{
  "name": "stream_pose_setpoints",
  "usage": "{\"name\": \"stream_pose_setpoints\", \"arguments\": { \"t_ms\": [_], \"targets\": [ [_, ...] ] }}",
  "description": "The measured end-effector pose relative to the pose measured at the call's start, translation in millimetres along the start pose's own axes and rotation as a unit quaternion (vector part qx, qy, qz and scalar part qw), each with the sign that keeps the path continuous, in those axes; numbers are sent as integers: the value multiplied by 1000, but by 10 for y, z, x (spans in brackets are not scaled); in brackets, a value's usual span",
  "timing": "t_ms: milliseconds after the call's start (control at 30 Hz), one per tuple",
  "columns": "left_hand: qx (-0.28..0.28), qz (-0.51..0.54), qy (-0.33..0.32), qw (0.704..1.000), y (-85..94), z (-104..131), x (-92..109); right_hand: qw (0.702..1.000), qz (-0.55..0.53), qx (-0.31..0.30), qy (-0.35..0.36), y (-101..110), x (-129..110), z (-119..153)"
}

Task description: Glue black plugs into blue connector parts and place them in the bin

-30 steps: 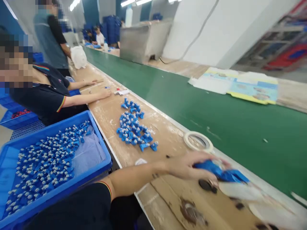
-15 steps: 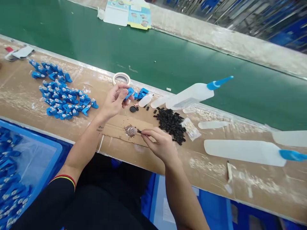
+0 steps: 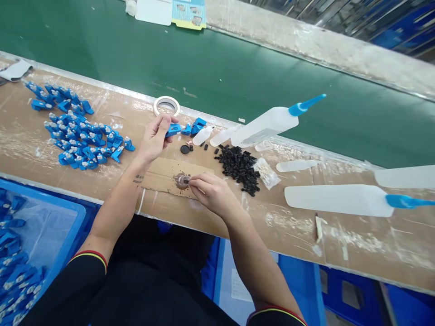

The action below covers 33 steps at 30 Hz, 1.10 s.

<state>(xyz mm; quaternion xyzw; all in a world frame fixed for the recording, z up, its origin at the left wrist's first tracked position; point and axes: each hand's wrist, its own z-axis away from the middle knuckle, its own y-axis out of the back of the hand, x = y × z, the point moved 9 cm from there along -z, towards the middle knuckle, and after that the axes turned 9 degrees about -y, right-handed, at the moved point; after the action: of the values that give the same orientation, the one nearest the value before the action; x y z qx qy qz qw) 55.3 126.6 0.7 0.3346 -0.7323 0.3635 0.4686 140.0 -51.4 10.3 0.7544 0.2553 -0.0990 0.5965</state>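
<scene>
On the tabletop (image 3: 22, 140), blue parts (image 3: 81, 140) lie at nine o'clock from the left hand (image 3: 153, 141), its grip closed on a blue piece (image 3: 174, 129), and a dark puddle (image 3: 179, 182) at five o'clock, beside the right hand (image 3: 214, 194), its grip pinching a small dark piece (image 3: 186, 180).

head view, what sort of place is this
Probably a factory assembly line: a long green surface, perhaps a conveyor, runs along the workbench, where many similar blue parts and small black pieces lie in heaps.

factory workshop, long green belt (image 3: 254, 86), worn workbench (image 3: 288, 235), heaped blue parts (image 3: 84, 140), piled black pieces (image 3: 239, 167), blue crate (image 3: 68, 203)
</scene>
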Motion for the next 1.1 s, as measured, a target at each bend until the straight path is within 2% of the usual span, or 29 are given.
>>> {"name": "stream_pose_setpoints", "arguments": {
  "t_ms": [333, 433, 500, 600, 667, 767, 833, 900, 967, 1033, 1100],
  "targets": [
    [5, 12, 32, 999, 9, 4, -50, 1000, -9, -9, 15, -21, 14, 0],
    [-6, 16, 39, 999, -15, 9, -52, 999, -39, 4, 17, 104, 22, -12],
    [-13, 24, 39, 999, -50, 21, -34, 995, -88, 55, -7, 294, 96, -52],
    [-54, 30, 39, 997, -196, 67, 2, 958, -217, 167, -79, 563, 351, -129],
    [-97, 37, 33, 994, -336, 115, 27, 904, -336, 234, -122, 613, 565, -172],
    [-154, 48, 23, 987, -512, 196, 26, 812, -486, 270, -176, 456, 822, -252],
    [-178, 46, 28, 982, -580, 244, -15, 775, -538, 261, -205, 311, 898, -302],
    [-195, 37, 33, 980, -614, 277, -51, 757, -563, 245, -222, 212, 915, -329],
    [-203, 28, 33, 978, -623, 290, -62, 753, -573, 229, -229, 162, 908, -336],
    [-206, 20, 32, 978, -622, 291, -56, 760, -568, 219, -227, 159, 893, -332],
    [-210, 10, 32, 977, -617, 287, -42, 784, -544, 214, -206, 205, 844, -331]
  ]
}}
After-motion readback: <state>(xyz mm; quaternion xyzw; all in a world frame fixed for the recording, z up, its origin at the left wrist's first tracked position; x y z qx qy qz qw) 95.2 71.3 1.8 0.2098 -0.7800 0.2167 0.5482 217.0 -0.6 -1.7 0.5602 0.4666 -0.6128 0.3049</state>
